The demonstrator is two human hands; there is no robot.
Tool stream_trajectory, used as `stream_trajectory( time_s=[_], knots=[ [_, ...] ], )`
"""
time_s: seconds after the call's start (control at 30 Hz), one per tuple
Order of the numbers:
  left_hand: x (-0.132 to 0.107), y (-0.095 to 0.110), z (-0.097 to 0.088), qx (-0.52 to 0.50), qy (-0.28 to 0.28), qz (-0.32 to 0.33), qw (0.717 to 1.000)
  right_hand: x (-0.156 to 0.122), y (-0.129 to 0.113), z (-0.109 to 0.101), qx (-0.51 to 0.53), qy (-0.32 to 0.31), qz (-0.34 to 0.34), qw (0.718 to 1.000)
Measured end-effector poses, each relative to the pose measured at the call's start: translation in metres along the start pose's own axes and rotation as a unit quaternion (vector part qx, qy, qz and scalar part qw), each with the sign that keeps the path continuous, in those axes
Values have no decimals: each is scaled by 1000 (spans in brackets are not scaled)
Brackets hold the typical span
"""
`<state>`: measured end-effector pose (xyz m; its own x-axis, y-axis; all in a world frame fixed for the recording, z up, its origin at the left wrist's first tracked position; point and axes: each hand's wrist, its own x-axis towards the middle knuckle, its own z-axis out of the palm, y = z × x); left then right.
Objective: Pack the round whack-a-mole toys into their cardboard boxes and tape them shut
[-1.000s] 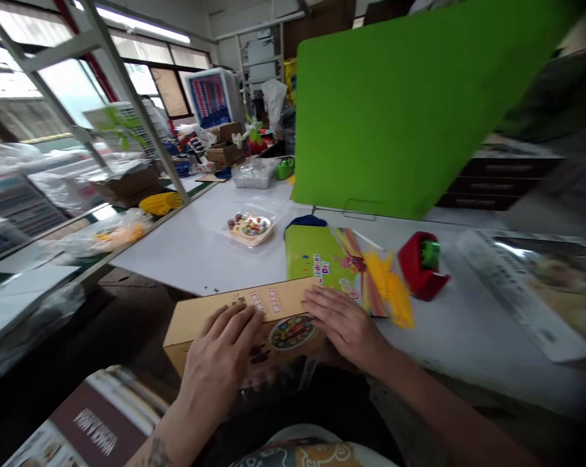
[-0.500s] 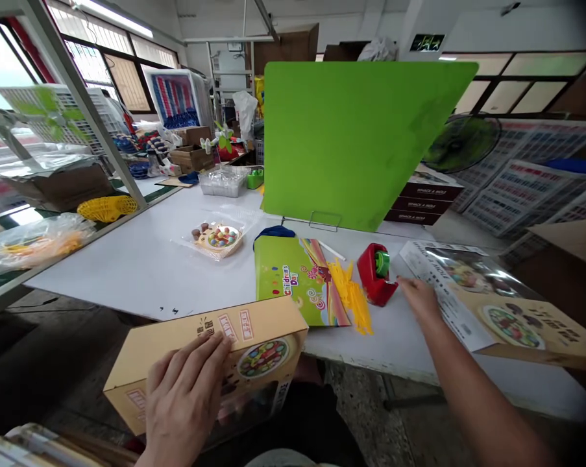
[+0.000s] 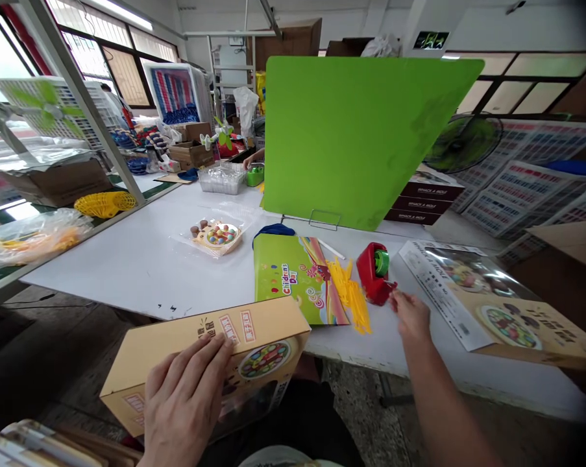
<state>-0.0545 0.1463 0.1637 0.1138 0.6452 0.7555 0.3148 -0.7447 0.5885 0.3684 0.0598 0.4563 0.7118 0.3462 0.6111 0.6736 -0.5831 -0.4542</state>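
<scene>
Workshop room, pale walls, barred windows (image 3: pixel 122 74); before us, a smooth white tabletop (image 3: pixel 93 259).

Item one: tan cardboard carton (image 3: pixel 248 327), oblong, crisp-edged, printed. We have it in front of the tabletop, over our dark-clothed lap, which probably bears its weight. Our left hand (image 3: pixel 183 395) lies across it, fingers stretched side by side over the top edge, seemingly to keep it from tipping; the thumb is hidden, so we cannot tell whether it grips.

Item two: red tape dispenser (image 3: pixel 370 275), hard plastic by its look, holding a green roll (image 3: pixel 381 263), placed within easy reach. Our right hand (image 3: pixel 412 314) is at its near end, fingers bunched; whether they have hold of any tape we cannot tell.

Beside these: one flat, bright "Children's Day" sheet (image 3: pixel 287 279); thin yellow strips (image 3: pixel 351 295), loosely heaped between sheet and dispenser.

Farther right: second carton (image 3: pixel 511 318), with a glossy clear window.

Farther left: toy with coloured balls (image 3: pixel 217 235), in crinkled clear film.

Behind: smooth green panel (image 3: pixel 365 143), upright, a wire foot (image 3: pixel 324 220) at its base presumably propping it.
</scene>
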Motion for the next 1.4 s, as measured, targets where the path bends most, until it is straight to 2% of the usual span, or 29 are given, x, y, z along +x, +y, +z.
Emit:
stream_trajectory(
  time_s=[0.1, 0.2, 0.33, 0.43, 0.5, 0.57, 0.67, 0.77, 0.97, 1.13, 1.27, 1.4],
  knots=[
    [1, -1, 0, -2, 8, 3, 1000, -23, -7, 6, 98, -56, 72, 991],
    [3, 0, 1, 1, 5, 0, 1000, -52, -26, 25, 179, -133, 99, 970],
    [8, 6, -4, -21, -4, -33, 999, -124, -68, 47, 270, -247, 105, 925],
    [16, 12, -9, -45, -2, -67, 997, -190, -104, 41, 332, -322, 97, 881],
    [21, 15, -12, -51, 0, -86, 995, -228, -124, 30, 370, -402, 81, 834],
    [24, 19, -13, -50, -2, -85, 995, -258, -138, 22, 355, -453, 104, 811],
    [26, 25, -14, -54, -13, -59, 997, -286, -147, 24, 317, -485, 209, 788],
    [27, 31, -14, -62, -22, -16, 998, -299, -151, 32, 330, -472, 283, 767],
    [26, 34, -10, -77, 4, 36, 996, -314, -159, 35, 350, -412, 302, 785],
    [22, 31, -12, -45, -29, 76, 996, -322, -166, 38, 348, -362, 315, 805],
    [19, 31, -10, -55, -53, 76, 994, -326, -168, 42, 332, -344, 300, 825],
    [20, 34, -7, -58, -39, 49, 996, -323, -167, 46, 287, -348, 267, 852]
  ],
)
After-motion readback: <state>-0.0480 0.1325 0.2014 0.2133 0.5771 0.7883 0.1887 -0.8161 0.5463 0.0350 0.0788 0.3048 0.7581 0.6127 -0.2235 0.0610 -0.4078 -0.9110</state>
